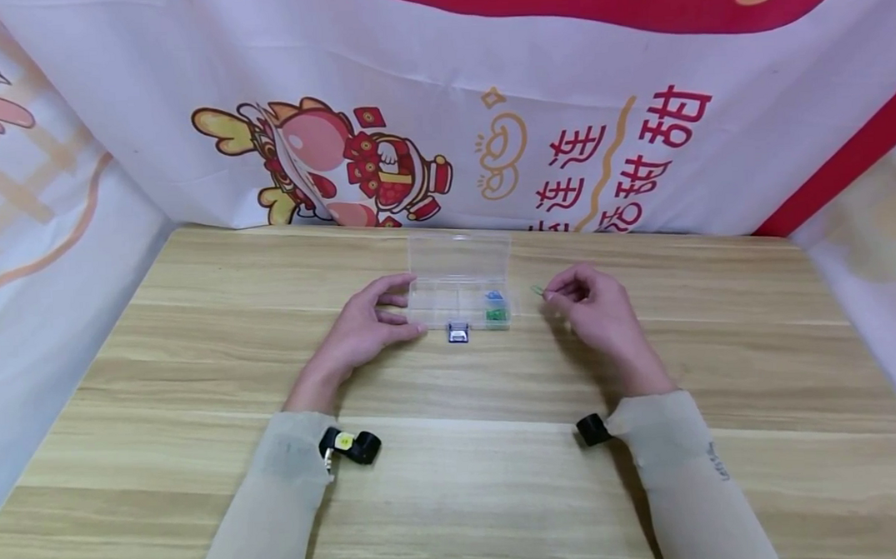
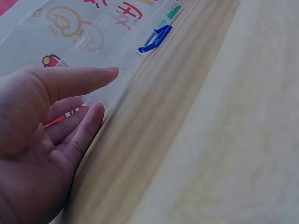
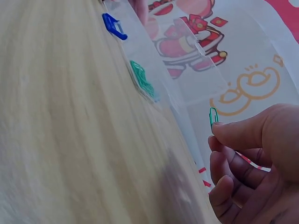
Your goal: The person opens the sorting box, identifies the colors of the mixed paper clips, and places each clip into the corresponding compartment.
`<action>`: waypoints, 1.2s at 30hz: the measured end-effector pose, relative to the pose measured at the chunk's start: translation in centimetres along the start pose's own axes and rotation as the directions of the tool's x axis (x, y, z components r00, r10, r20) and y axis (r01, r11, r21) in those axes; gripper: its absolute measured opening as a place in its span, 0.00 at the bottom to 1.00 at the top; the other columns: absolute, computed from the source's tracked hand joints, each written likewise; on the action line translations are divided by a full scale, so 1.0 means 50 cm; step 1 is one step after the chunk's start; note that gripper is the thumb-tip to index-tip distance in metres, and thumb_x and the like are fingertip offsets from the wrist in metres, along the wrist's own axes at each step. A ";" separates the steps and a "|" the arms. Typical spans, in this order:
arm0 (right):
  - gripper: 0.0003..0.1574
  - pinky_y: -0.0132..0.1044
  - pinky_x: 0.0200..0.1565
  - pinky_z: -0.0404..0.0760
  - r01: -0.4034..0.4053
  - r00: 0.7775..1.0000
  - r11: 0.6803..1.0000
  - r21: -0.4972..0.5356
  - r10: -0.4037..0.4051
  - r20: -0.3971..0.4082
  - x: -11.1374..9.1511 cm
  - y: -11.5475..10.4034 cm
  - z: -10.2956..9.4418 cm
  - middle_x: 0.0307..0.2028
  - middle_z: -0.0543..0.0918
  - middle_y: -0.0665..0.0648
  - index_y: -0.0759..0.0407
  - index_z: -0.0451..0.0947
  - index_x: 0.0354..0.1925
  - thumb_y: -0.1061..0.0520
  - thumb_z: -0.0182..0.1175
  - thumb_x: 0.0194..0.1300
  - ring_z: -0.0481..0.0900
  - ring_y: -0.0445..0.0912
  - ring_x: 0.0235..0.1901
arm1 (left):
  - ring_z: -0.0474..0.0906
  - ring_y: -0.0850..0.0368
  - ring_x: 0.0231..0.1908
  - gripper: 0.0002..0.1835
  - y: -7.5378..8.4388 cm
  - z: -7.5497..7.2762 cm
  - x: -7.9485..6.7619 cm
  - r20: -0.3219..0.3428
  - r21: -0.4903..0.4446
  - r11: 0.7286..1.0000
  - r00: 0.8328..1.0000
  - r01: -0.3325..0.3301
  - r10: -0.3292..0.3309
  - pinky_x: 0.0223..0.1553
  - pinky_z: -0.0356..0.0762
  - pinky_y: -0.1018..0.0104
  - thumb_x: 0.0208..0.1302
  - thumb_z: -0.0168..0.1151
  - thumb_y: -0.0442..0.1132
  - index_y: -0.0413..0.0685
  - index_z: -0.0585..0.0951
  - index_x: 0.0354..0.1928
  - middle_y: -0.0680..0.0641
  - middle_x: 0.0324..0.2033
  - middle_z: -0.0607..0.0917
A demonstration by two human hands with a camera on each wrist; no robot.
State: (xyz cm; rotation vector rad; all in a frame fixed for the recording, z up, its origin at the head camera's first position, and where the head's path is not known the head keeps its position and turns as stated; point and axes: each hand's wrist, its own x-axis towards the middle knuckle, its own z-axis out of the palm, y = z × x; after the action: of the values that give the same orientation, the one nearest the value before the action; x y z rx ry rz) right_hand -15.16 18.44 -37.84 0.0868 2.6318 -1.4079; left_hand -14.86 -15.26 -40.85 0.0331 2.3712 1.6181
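A clear plastic compartment box [image 1: 446,306] lies on the table with its lid [image 1: 458,258] raised at the back. My left hand [image 1: 370,320] holds the box's left end, thumb at the front edge and index finger near the back corner. In the right-end compartments are green paper clips [image 1: 497,315] and, behind them, blue pieces [image 1: 494,295], too small to make out. A blue latch [image 1: 458,333] juts from the front. Right of the box, my right hand [image 1: 587,302] pinches a green paper clip [image 3: 213,116] between thumb and index finger, apart from the box.
The wood-grain table [image 1: 457,496] runs back to a white cloth backdrop [image 1: 148,117] with red and gold cartoon prints. Cloth also hangs along both sides. Each sleeve carries a black wrist camera, such as the left one [image 1: 350,445].
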 end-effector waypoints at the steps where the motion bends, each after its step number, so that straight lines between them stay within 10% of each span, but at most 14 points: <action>1: 0.11 0.35 0.38 0.83 0.007 1.000 1.000 -0.002 -0.007 0.004 0.001 -0.001 0.004 0.48 0.82 0.59 0.58 0.81 0.53 0.56 0.63 0.77 0.78 0.51 0.44 | 0.82 0.42 0.60 0.44 0.000 0.000 0.000 0.000 0.000 1.000 1.000 0.001 -0.001 0.62 0.83 0.49 0.62 0.80 0.36 0.61 0.72 0.78 0.43 0.65 0.80; 36: 0.05 0.37 0.33 0.81 0.108 0.990 0.994 -0.015 -0.107 0.088 0.000 -0.022 0.079 0.41 0.83 0.59 0.57 0.83 0.47 0.58 0.66 0.75 0.78 0.51 0.38 | 0.82 0.44 0.60 0.43 -0.001 0.003 0.003 0.003 -0.017 1.000 1.000 0.011 -0.011 0.60 0.83 0.53 0.63 0.79 0.35 0.60 0.72 0.79 0.43 0.66 0.78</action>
State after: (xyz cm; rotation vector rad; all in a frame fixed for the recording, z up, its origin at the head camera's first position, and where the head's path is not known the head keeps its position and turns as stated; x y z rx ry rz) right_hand -14.86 14.56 -39.11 -0.1182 2.6130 -1.3842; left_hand -14.95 -15.14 -40.96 0.0187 2.3508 1.6323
